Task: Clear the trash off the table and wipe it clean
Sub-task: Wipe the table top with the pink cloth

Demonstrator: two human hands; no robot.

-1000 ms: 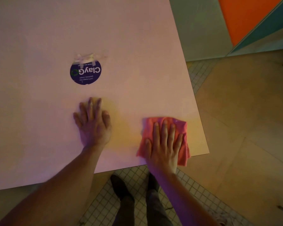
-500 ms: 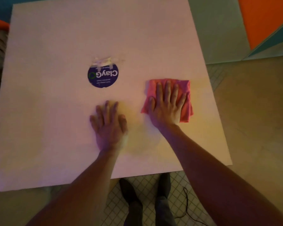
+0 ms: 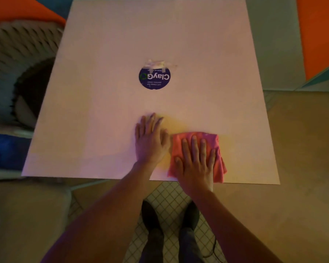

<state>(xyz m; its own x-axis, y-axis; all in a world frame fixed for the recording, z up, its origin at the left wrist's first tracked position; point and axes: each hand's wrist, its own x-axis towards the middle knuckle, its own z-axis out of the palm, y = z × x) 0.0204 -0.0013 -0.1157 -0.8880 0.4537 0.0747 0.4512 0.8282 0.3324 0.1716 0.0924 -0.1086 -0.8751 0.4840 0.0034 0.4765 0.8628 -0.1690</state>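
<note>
A folded pink cloth (image 3: 214, 141) lies on the pale square table (image 3: 103, 111) close to its near edge. My right hand (image 3: 196, 164) presses flat on the cloth with straight, spread fingers. Just left of it my left hand (image 3: 150, 139) rests flat on the bare tabletop, its thumb side almost touching the cloth. A round dark blue sticker (image 3: 154, 78) with white lettering sits at the table's middle, with torn whitish tape (image 3: 157, 63) along its far edge.
A woven chair (image 3: 17, 54) with a dark cushion stands at the left of the table. My shoes (image 3: 152, 217) stand on tiled floor below the near edge. An orange panel (image 3: 319, 35) rises at the far right.
My right hand has slid the pink cloth back from mid-table to the near edge, beside my left hand. The left hand has stayed flat in place.
</note>
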